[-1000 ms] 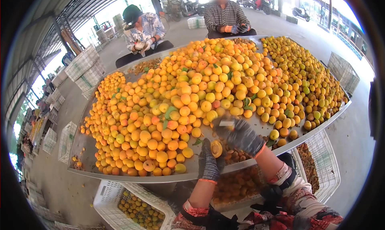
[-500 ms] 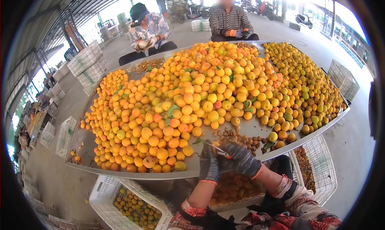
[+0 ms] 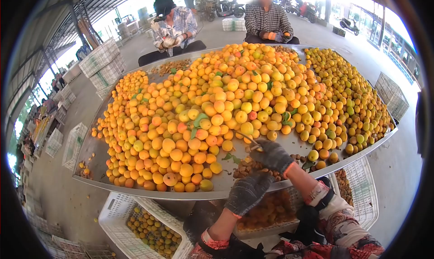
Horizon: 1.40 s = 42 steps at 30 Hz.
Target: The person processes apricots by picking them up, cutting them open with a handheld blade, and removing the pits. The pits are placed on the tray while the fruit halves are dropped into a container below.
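Note:
My right hand (image 3: 272, 157), in a dark grey knit glove with an orange cuff, is closed around a thin knife-like tool (image 3: 245, 137). The tool points up and left toward the apricot heap (image 3: 199, 119), its far end blurred. My left hand (image 3: 250, 192), gloved alike, is lower and to the left at the metal table's front edge, back upward. Its fingers stretch up and right by the brown apricot pits (image 3: 245, 167); their undersides are hidden. Loose green leaves (image 3: 232, 158) lie left of the pits.
Beneath the table's rim (image 3: 172, 195) stand a crate of orange apricot pieces (image 3: 266, 214), a white crate (image 3: 110, 220) with greenish fruit, and another white crate (image 3: 364, 193) at right. Two people (image 3: 174, 26) (image 3: 269, 17) sit across the table. Stacked crates (image 3: 101, 65) stand at left.
My hands, close together before, have separated. The right hand moved up toward the heap with the tool; the left moved down and right to the table edge. The view shifted slightly.

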Each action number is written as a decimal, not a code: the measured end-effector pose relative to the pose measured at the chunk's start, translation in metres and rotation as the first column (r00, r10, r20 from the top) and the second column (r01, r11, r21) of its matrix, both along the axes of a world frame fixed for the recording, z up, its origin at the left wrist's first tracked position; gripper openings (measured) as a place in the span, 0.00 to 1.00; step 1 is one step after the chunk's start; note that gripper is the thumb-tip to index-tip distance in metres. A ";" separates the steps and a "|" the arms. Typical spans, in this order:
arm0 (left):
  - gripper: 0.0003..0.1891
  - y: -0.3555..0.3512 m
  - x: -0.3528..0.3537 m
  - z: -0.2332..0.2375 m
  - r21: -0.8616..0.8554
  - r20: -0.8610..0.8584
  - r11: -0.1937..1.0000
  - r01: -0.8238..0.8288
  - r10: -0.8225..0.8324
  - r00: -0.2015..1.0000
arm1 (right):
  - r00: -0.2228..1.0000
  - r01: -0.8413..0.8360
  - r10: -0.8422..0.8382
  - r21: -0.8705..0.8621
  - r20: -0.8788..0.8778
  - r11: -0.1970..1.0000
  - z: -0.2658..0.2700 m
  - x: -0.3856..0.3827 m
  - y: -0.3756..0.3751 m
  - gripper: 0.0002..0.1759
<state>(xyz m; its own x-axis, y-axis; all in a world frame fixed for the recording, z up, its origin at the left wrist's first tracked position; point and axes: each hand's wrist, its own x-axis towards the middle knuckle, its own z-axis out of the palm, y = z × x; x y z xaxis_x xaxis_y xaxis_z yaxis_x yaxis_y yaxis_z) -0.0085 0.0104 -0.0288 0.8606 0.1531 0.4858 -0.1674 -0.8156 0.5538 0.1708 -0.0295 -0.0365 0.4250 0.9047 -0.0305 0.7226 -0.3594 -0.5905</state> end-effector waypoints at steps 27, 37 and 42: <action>0.23 0.028 -0.008 0.009 -0.951 0.241 -0.110 0.288 0.315 0.918 | 0.790 -0.004 0.369 0.598 -0.489 0.801 0.049 -0.045 -0.024 0.27; 0.28 0.019 -0.008 0.020 -0.927 0.368 0.037 0.373 0.280 0.887 | 0.946 0.039 0.112 0.454 -0.303 0.890 0.062 -0.065 -0.064 0.19; 0.27 0.022 -0.010 0.011 -0.911 0.409 0.050 0.408 0.218 0.886 | 0.980 -0.102 0.183 0.599 -0.076 0.794 0.065 -0.080 -0.062 0.18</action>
